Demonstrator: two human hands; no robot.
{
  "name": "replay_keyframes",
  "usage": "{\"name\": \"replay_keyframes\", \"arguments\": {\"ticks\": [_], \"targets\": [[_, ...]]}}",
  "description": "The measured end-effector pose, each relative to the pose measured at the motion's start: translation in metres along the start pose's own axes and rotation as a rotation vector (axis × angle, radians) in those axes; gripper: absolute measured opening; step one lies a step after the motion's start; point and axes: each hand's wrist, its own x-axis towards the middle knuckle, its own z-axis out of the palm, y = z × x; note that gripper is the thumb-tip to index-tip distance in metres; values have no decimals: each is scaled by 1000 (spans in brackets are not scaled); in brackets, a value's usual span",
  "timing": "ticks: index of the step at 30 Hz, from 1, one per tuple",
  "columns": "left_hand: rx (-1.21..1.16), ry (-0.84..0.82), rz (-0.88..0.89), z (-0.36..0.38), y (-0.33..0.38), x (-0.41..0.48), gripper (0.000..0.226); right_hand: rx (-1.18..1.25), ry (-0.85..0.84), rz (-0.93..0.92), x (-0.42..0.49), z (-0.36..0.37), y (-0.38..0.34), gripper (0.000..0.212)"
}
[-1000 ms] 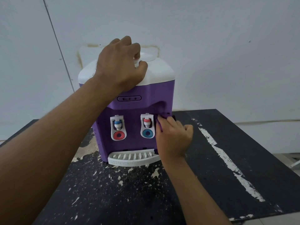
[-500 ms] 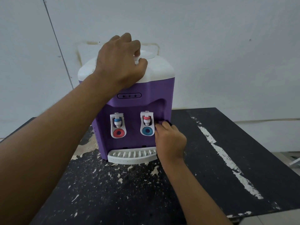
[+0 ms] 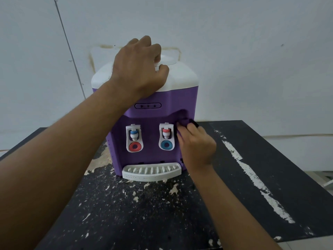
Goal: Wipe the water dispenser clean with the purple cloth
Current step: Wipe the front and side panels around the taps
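scene: we see a water dispenser (image 3: 151,117), purple body with a white top (image 3: 180,78), standing on a black counter (image 3: 288,177) against a pale wall (image 3: 234,42).
left grip (image 3: 138,69): on the dispenser's top, fingers curled over the raised round collar there, thumb laid on the white top; we call it clenched on the dispenser, forearm coming in from the lower left.
right grip (image 3: 197,147): grasping the purple cloth (image 3: 186,121), fingers bent round it and pressing it to the dispenser's front right edge.
cloth location: bunched at the fingertips, touching the purple body just right of the red-capped tap (image 3: 166,133); only a small part shows above the fingers.
taps: blue-capped tap (image 3: 133,135) on the left over a red ring, the red-capped one on the right over a blue ring.
panel: a small oval indicator panel (image 3: 147,105) sits above the taps, just below the left wrist.
drip tray (image 3: 152,171): white, slotted, at the base of the front, resting on the counter.
counter surface: worn, with pale chips in front of the tray and a long white scrape on the right.
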Motion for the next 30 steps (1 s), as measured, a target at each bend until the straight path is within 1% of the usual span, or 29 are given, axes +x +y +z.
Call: {"name": "replay_keyframes", "arguments": {"ticks": [2,5,7,9,11,14,19,24,27,30], "targets": [[3,-1,1,0,-1,0,38,31,-103,-13,-25,4,-1,14],[1,4,0,2,-3,0,37,60,-322,-51,-63,7,-2,26],[-2,6,-2,3,-3,1,37,56,-402,-77,-73,9,-5,32],[-6,11,-6,4,-3,1,37,66,-399,-77,-70,11,-3,31],[-10,14,-9,3,-3,0,36,71,-350,-87,-67,13,0,28],[-7,6,-3,2,-3,0,36,87,-328,-183,-69,16,-7,32],[3,2,-12,3,-2,1,35,100,-393,-326,-71,26,-44,32],[10,-2,-13,4,-1,1,36,155,-426,-406,-69,36,-93,20],[9,-7,-14,3,-2,2,37,191,-468,-410,-66,39,-115,17],[6,-4,-12,3,-2,2,37,219,-460,-322,-65,36,-109,21]]}}
